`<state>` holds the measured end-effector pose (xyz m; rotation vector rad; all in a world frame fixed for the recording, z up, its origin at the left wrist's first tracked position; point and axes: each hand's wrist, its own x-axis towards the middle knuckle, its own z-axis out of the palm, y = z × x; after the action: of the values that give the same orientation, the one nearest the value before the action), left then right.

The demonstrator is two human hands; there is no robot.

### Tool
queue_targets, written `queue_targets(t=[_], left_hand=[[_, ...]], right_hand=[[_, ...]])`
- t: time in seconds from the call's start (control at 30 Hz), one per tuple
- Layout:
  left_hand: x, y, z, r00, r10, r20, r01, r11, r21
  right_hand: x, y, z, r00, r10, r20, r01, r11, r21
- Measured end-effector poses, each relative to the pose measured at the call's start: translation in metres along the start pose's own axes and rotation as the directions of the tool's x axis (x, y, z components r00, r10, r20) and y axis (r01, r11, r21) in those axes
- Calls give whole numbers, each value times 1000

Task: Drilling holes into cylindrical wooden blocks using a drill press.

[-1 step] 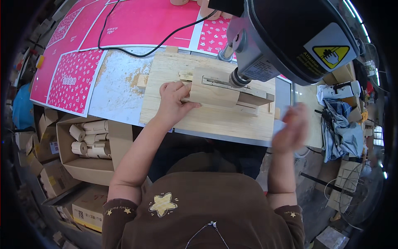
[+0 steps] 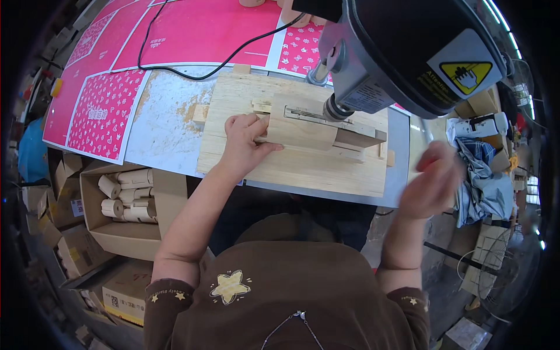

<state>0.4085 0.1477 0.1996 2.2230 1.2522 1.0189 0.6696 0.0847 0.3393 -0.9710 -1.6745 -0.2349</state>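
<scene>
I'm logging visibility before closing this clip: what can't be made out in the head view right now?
Head view:
- Right hand: blur hides its finger positions and whether it holds anything small.
- Left hand: its own back hides the palm and exact grip.
- Black-topped machine: cut off by the upper edge.
- Wooden cylinders: the upper ones hide whatever lies beneath.

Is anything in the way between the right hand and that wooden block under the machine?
No tall obstacle shows: only small wood pieces by the right edge of the board lie between the wooden block and the blurred right hand.
</scene>
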Motion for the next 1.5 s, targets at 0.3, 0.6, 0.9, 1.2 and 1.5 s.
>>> queue_targets(t=[0.3,0.6,0.9,1.2,1.5], left_hand=[[11,29,26,1000,25,-9,-25,1000,-2],[13,32,23,999,-24,25,25,999,-43],[13,29,27,1000,20,11,-20,1000,0],[16,35,23,995,-72,75,78,993,-85],[18,25,18,999,42,-5,-42,982,-184]], right_hand=[[110,29,-14,928,-309,206,370,821,-435],[13,-26,-3,980,163,119,-140,974,-179],[-38,20,37,999,-42,31,46,990,-130],[132,55,18,932,349,96,-321,919,-229],[-26,46,6,694,326,642,-137,935,-326]])
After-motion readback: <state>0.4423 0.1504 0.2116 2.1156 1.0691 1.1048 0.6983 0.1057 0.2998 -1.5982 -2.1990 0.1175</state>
